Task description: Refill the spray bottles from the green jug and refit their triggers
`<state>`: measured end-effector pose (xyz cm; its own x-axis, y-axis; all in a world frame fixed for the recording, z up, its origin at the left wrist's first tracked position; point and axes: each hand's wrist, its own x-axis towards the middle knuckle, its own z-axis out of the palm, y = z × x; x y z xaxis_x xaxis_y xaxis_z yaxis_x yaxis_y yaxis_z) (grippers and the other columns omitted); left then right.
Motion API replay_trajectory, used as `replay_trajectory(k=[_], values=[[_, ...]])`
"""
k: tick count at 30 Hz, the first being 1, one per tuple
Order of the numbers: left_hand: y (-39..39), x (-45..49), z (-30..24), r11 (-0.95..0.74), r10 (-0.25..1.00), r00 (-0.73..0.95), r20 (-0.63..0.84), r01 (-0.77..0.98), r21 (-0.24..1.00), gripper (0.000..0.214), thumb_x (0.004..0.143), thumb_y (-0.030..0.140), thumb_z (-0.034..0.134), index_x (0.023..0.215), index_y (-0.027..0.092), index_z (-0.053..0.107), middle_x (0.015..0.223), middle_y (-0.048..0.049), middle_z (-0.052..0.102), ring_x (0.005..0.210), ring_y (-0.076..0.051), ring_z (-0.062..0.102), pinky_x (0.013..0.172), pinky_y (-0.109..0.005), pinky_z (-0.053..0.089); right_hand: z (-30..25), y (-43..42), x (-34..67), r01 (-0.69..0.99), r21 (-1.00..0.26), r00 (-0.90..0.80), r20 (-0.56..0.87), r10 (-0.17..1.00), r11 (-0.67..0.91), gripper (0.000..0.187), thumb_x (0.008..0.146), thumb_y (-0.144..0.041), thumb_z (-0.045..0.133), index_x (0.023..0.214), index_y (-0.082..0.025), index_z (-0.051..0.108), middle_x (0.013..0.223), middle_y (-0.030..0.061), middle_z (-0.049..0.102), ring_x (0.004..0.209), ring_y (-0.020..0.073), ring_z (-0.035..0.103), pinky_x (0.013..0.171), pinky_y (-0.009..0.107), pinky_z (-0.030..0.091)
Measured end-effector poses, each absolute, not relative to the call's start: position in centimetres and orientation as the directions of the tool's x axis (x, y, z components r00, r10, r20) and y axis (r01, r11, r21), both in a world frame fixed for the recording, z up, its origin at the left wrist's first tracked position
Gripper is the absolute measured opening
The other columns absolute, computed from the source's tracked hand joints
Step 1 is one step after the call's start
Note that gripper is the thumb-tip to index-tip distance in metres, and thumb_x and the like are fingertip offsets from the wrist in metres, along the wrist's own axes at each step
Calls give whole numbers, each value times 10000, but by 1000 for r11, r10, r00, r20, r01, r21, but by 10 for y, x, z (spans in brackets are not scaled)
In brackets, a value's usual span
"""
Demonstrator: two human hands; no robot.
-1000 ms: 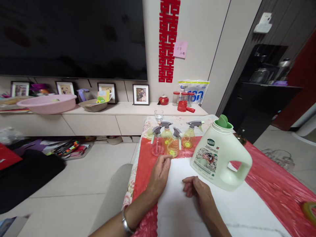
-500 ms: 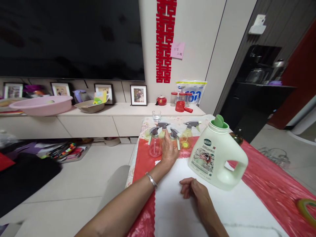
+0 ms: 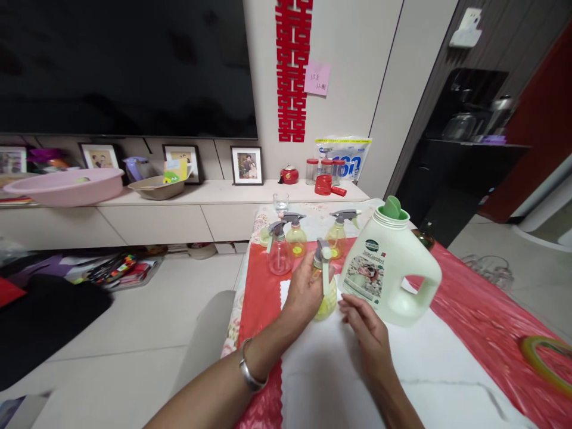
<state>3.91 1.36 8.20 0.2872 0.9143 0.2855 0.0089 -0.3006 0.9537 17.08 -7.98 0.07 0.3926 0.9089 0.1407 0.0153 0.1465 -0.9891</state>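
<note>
My left hand (image 3: 302,292) is wrapped round a yellow spray bottle (image 3: 329,302), just below its grey and white trigger head. That bottle is over the near white cloth (image 3: 330,369). To its right, my right hand (image 3: 364,325) is empty, with loosely bent fingers close to the bottle. Behind my left hand stand a pink spray bottle (image 3: 280,259), a yellow-green one (image 3: 296,239) and another yellow one (image 3: 336,237). A large pale green jug (image 3: 393,274) with a handle is beyond my right hand, and a green cap sits tilted in its mouth.
Red plastic sheeting (image 3: 473,322) covers the table around the white cloth. A roll of tape (image 3: 543,360) lies at the right. A small glass (image 3: 281,202) stands at the table's back edge. Behind it, a ledge holds red-lidded jars (image 3: 311,171) and a pink basin (image 3: 67,187).
My left hand has drawn one spray bottle out of the group, toward me and the right. My right hand has risen slightly toward it. The view has shifted a little.
</note>
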Motion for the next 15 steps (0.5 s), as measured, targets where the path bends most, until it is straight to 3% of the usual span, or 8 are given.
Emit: replay_trajectory(k=[3,6,10,15], values=[[-10,35,86,-120,922,348,169,-158,980,381,840,451,705,1107,204,591,927,-21,674,796,-166,635,701,-262,495,1,-82,169,52,-986,248,169,954,161,844,752,-533,760,1484,-244,455,1470,141,508,1340,312,489,1058,444,462],[-22,33,91,-25,922,372,109,-224,974,446,802,466,754,1122,196,602,992,-42,702,878,-195,660,787,-299,509,8,-83,163,7,-986,95,167,981,167,1123,670,-458,844,1592,-278,229,1578,128,380,1452,315,364,1138,475,395],[-20,24,105,129,837,538,102,-374,919,507,694,390,853,1098,165,644,1071,-83,721,1020,-246,673,896,-337,503,23,-88,158,-264,-954,19,142,990,142,1017,660,-419,851,1535,-272,353,1525,127,453,1414,328,416,1158,499,354],[-3,9,116,356,669,735,113,-450,819,471,712,349,866,1094,128,700,1065,-122,744,1059,-256,688,994,-354,469,31,-95,159,-485,-874,-166,85,982,-7,1023,573,-431,880,1475,-274,425,1396,122,568,1285,343,529,1048,476,442]])
